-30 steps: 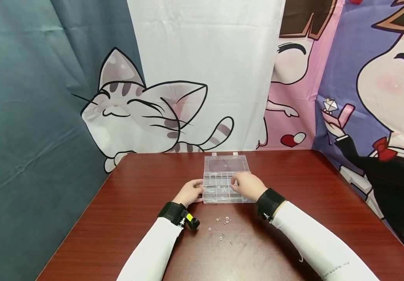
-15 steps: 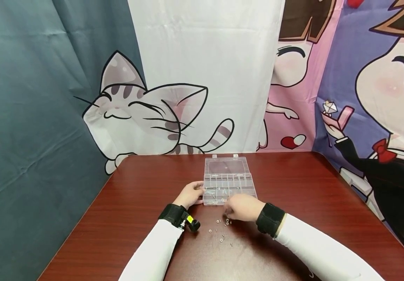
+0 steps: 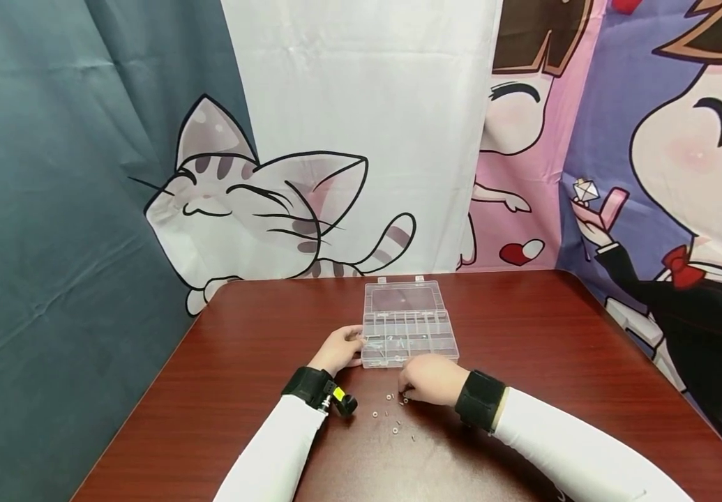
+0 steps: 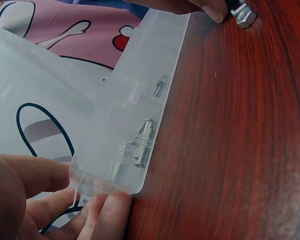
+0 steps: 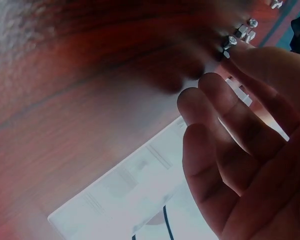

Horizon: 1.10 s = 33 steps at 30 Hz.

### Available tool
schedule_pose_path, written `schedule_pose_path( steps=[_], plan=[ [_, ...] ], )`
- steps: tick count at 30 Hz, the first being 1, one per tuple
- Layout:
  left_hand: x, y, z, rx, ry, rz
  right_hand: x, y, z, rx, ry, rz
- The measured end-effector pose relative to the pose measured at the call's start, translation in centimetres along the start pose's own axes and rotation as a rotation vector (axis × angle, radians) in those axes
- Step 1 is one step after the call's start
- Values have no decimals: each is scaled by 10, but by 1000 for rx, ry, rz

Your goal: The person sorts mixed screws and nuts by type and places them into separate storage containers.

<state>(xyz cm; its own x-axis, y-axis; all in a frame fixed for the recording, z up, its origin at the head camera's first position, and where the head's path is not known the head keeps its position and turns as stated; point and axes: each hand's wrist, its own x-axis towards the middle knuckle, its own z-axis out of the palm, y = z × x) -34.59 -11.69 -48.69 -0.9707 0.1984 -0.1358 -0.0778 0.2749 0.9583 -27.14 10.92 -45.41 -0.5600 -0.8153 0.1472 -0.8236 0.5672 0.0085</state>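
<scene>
Viewed from the person's seat, a clear compartment box (image 3: 407, 328) lies at 12 o'clock on the reddish-brown counter (image 3: 260, 328), near its far edge, its lid (image 3: 403, 298) laid open at the box's 12 o'clock side. The left hand (image 3: 337, 348) is at the box's 9 o'clock side, fingers grasping the end of the box at its near corner. Metal bolts (image 4: 146, 142) are visible through the wall inside the near compartments. The right hand (image 3: 434, 379) is just off the near side, at about 5 o'clock from the box centre, fingers bent and lowered to the counter. Its thumb tip is at a small piece of hardware (image 5: 226, 52); whether that piece is pinched or merely touched cannot be told. Loose nuts (image 3: 395, 431) and short screws (image 3: 414, 438) are scattered at 6 o'clock from the box, the farthest ones beside the right fingertips. Both wrists carry black bands (image 3: 482, 401) over white sleeves (image 3: 580, 446). A printed cloth (image 3: 229, 202) bearing a cartoon cat hangs beyond the counter, toward 11 o'clock.
</scene>
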Motion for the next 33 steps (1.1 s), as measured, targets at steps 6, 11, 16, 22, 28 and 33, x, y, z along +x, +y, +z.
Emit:
schedule_pose_path(
  steps=[6,11,16,22,28,33],
  plan=[
    [-2,1,-2,6,14,-4,3,-4,-1,13,-9,34],
    [-3,-2,-7,6,21,4,7,-5,0,38,-11,47],
    [-4,-3,-8,4,16,4,9,-5,4,35,-3,52],
    [-3,-4,-5,5,8,9,5,-5,7,26,2,48],
    [0,-5,-1,3,-5,12,2,-2,9,19,7,50],
    [0,-5,0,-2,-3,9,0,-2,10,8,12,47]
  ],
)
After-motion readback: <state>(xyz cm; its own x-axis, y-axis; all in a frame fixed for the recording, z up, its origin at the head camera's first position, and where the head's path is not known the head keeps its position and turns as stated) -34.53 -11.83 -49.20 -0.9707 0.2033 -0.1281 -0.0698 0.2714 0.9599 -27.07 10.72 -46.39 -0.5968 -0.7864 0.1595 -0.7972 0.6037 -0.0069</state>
